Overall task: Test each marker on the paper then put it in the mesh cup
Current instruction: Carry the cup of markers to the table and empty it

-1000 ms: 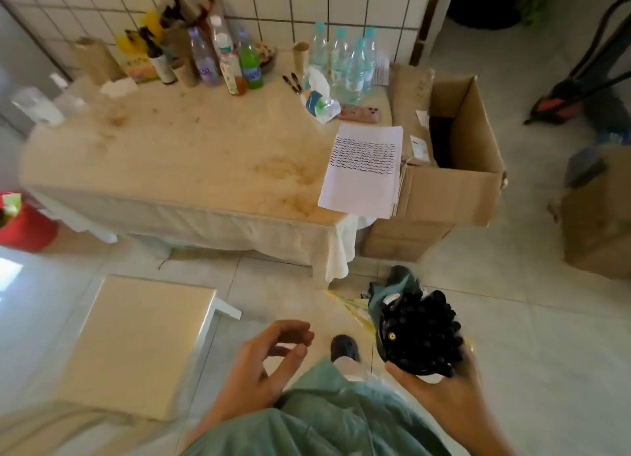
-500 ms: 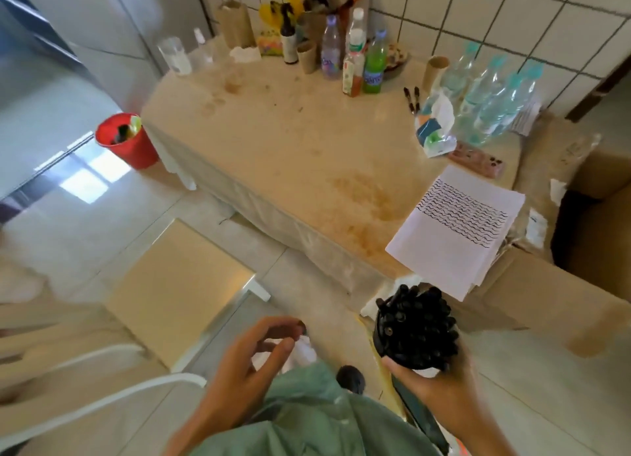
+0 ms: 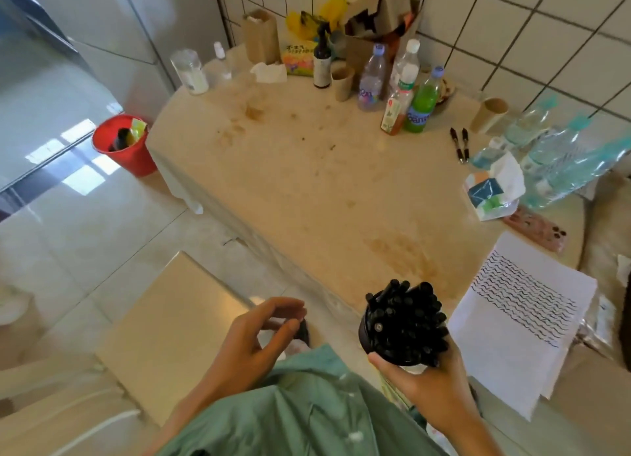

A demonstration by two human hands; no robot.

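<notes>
The right hand (image 3: pixel 428 384) is wrapped around the base of a dark cup packed with black markers (image 3: pixel 404 324), way too many to count, just a dense bunch of caps pointing up. It's held in the air right at the near edge of the beige stained table (image 3: pixel 307 182), not set down. The left hand (image 3: pixel 249 339) holds nothing, fingers loosely curled with the thumb near the fingertips, hovering over the person's green garment (image 3: pixel 300 408).

Just right of the cup is a small stack of white paper (image 3: pixel 512 326) on the table's near right corner, its top sheet covered in rows of black wavy test lines on the upper half. Past that, one pinkish phone (image 3: pixel 536 228) lies flat, and beside it sits a crumpled tissue pack (image 3: pixel 491 189). Two black pens (image 3: pixel 459 143) lie side by side further back.

Along the tiled wall: three labelled drink bottles (image 3: pixel 399 90) clustered together (one green, one with an orange drink, one clear with a purple label) with a taller white-capped one behind them, a dark brown bottle (image 3: pixel 321 63), two brown paper cups (image 3: pixel 343 81), and a shrink-wrapped pack of clear water bottles (image 3: pixel 560 155) on the right, number hard to tell. One clear glass jar (image 3: pixel 189 71) stands at the far left corner.

On the floor there's one red bucket (image 3: pixel 124 145) and a pale square stool (image 3: pixel 170 326).
</notes>
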